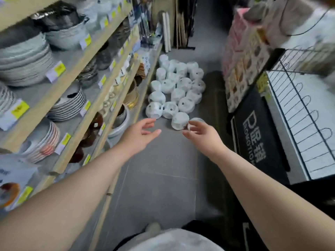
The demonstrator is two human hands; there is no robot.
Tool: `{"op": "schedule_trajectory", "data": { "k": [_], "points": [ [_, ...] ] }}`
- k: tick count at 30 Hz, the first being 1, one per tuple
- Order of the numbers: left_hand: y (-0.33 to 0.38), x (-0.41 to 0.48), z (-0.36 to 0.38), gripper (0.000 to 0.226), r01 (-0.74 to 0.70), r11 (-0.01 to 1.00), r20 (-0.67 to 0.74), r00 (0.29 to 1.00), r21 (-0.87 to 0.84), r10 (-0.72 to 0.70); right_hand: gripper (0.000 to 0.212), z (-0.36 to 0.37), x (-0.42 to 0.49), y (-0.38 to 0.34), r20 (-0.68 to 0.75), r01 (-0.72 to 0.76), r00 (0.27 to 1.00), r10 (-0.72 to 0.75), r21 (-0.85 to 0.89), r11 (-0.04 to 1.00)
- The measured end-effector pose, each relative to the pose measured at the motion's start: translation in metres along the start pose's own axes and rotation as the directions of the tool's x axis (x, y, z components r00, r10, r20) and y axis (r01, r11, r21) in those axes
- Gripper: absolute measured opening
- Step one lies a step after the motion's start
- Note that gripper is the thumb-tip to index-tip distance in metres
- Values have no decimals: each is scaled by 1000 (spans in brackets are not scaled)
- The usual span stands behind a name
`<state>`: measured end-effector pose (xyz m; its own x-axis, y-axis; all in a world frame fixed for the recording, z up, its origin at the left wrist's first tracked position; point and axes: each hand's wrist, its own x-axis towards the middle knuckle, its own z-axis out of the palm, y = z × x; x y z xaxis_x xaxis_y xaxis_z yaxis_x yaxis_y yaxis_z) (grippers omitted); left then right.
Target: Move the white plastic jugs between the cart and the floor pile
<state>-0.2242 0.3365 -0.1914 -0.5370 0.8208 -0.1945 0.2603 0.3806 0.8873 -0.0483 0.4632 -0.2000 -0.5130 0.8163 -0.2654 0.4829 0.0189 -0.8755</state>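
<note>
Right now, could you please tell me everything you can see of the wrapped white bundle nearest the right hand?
The wrapped white bundle is rounded and squat, covered in white wrapping with faint dark marks. It sits on the grey floor at the near edge of a cluster of similar bundles. The right hand reaches beside it, fingers loosely spread; contact is unclear.

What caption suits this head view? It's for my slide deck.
Both open hands, left and right, reach toward white wrapped ceramic bowls on grey floor tiles.
</note>
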Motion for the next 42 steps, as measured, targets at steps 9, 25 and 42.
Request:
{"op": "schedule_trajectory", "data": {
  "k": [9,25,42],
  "points": [
    [12,195,36,40,39,999,64,997,21,-40,54,-41,179,4,-24,-89,996,89,-5,996],
    [-37,484,77,45,279,957,114,951,83,-287,52,-41,512,36,76,-280,955,287,-93,956],
    [-328,701,280,75,453,888,148,876,77,-459,59,55,762,344,207,-392,867,454,-281,876]
  ]
}}
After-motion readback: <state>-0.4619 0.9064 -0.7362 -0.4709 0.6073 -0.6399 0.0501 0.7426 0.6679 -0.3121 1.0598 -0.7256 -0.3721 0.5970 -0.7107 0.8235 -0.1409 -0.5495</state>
